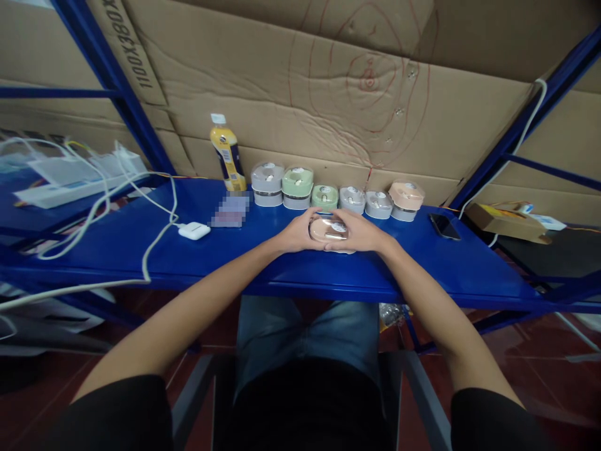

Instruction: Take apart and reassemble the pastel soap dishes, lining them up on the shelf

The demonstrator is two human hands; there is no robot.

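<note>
Blue tabletop (225, 260) against cardboard (225, 69), a pinkish clear-lidded box (329, 230) at its near middle.
Left hand (298, 232) and right hand (366, 232) cupped the box's opposite sides, fingers curled round it; whether it was lifted could not be told. It looked light and stiff, its glossy lid probably slippery, the side walls the surest hold. Similar boxes (352, 199) stood just beyond; the near edge lay close, with blue surface stretching left and right.

Moderate light is reaching the tabletop (469, 266); the held container (328, 229) is showing glare. The floor (530, 382) is lying dim. Outer edges are stretching and blurring.
</note>
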